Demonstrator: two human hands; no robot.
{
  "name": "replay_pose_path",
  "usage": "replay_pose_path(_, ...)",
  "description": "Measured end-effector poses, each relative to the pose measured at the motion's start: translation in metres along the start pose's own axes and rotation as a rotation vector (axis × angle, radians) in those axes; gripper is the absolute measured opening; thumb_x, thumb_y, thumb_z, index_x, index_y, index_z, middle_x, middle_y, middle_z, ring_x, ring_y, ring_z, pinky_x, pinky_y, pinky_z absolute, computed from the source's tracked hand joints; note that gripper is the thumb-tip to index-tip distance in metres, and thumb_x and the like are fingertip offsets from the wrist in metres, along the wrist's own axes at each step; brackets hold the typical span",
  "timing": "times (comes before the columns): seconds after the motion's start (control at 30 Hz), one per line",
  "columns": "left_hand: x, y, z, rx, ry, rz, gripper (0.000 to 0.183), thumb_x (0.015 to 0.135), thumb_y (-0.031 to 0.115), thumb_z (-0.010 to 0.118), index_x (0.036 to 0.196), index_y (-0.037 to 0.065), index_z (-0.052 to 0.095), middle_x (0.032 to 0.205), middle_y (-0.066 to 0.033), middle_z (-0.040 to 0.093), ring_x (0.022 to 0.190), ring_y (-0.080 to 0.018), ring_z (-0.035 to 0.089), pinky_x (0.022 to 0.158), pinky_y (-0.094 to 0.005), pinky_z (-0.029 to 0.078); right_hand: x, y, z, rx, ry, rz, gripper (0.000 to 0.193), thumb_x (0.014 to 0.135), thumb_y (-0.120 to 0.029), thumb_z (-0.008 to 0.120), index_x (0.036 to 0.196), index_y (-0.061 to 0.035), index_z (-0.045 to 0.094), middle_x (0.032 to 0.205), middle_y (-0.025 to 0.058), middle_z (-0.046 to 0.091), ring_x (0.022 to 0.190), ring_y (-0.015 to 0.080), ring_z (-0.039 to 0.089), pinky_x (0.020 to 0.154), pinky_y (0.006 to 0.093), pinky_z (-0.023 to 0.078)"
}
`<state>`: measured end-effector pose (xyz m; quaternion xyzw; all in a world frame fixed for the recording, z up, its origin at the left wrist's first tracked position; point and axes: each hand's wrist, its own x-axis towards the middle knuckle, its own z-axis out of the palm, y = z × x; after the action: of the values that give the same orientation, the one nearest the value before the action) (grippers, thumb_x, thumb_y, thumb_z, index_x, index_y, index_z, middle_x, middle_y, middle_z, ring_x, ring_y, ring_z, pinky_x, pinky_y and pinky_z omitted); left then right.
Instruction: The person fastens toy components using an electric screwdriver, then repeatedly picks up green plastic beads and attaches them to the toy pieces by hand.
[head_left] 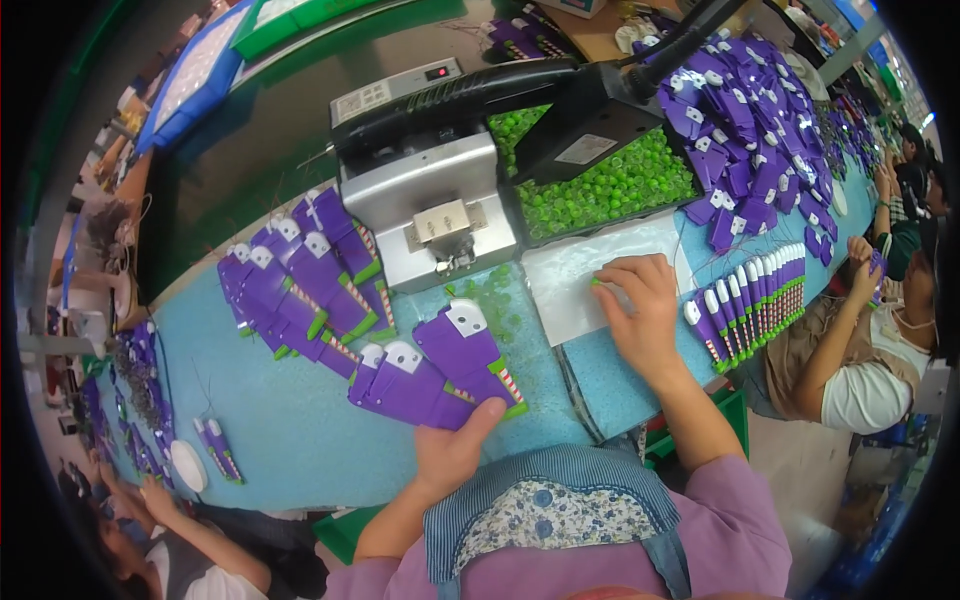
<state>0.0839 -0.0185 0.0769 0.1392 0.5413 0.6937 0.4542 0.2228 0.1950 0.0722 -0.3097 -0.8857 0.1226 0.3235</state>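
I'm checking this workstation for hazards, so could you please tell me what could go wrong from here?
1. The right hand pinches a small green bead on the smooth white sheet; loose beads nearby could roll away.
2. The left hand steadies purple pieces near the table edge; they might slide off.
3. Both hands work close to the metal press, so a finger could possibly get caught.

A grey bench press with a black handle (440,215) stands at upper centre on the blue table (290,430). A heap of purple pieces (750,120) fills the upper right, and a fanned stack of purple parts (300,285) lies left of the press. 2 other people sit at the frame's edges, 1 at right (880,340), 1 at lower left (170,550).
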Motion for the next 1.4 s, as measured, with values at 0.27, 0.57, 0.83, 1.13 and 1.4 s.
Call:
replay_pose_path(0.27, 0.005, -0.002, 0.024, 0.104, 0.021, 0.226, 0.023, 0.086, 0.005, 0.069, 0.108, 0.002, 0.061, 0.098, -0.0044, 0.065, 0.087, -0.0121, 0.061, 0.077, -0.0260, 0.049, -0.016, -0.046, -0.020, 0.964, -0.318, 0.239, 0.014, 0.078, -0.008, 0.073, 0.090, -0.0036, 0.069, 0.096, 0.0068, 0.064, 0.091, 0.0194, 0.056, 0.083, 0.0300, 0.043)
replay_pose_path(0.57, -0.007, 0.009, 0.026, 0.175, 0.034, 0.340, 0.022, 0.087, 0.007, 0.068, 0.107, 0.000, 0.061, 0.098, -0.0056, 0.066, 0.088, -0.0126, 0.061, 0.077, -0.0266, 0.049, -0.024, -0.059, -0.016, 0.844, -0.371, 0.075, 0.016, 0.073, -0.007, 0.076, 0.087, -0.0044, 0.069, 0.090, 0.0062, 0.065, 0.085, 0.0194, 0.056, 0.075, 0.0301, 0.044)
replay_pose_path(0.83, -0.011, 0.001, 0.005, 0.258, 0.081, 0.287, 0.020, 0.087, 0.005, 0.066, 0.105, 0.000, 0.060, 0.099, -0.0082, 0.066, 0.088, -0.0147, 0.062, 0.077, -0.0290, 0.050, -0.028, -0.068, -0.004, 0.915, -0.518, 0.187, 0.012, 0.074, -0.005, 0.076, 0.082, -0.0036, 0.068, 0.086, 0.0074, 0.066, 0.079, 0.0185, 0.059, 0.071, 0.0296, 0.046)
replay_pose_path(1.13, 0.000, 0.036, -0.060, -0.153, 0.322, 0.309, 0.025, 0.084, 0.002, 0.060, 0.108, 0.001, 0.053, 0.086, -0.0110, 0.058, 0.080, -0.0230, 0.061, 0.072, -0.0422, 0.055, 0.013, -0.046, 0.037, 0.381, -0.323, -0.193, 0.019, 0.067, 0.006, 0.069, 0.083, -0.0022, 0.064, 0.085, 0.0082, 0.066, 0.078, 0.0274, 0.058, 0.069, 0.0348, 0.048)
replay_pose_path(1.4, 0.029, 0.046, -0.093, 0.993, 0.870, 0.293, 0.049, 0.072, 0.021, 0.082, 0.102, -0.004, 0.052, 0.073, -0.0065, 0.061, 0.064, -0.0170, 0.061, 0.060, -0.0353, 0.049, 0.008, -0.056, 0.034, 0.439, -0.267, -0.155, 0.019, 0.067, 0.011, 0.066, 0.082, 0.0003, 0.063, 0.085, 0.0110, 0.062, 0.075, 0.0256, 0.060, 0.066, 0.0320, 0.050)
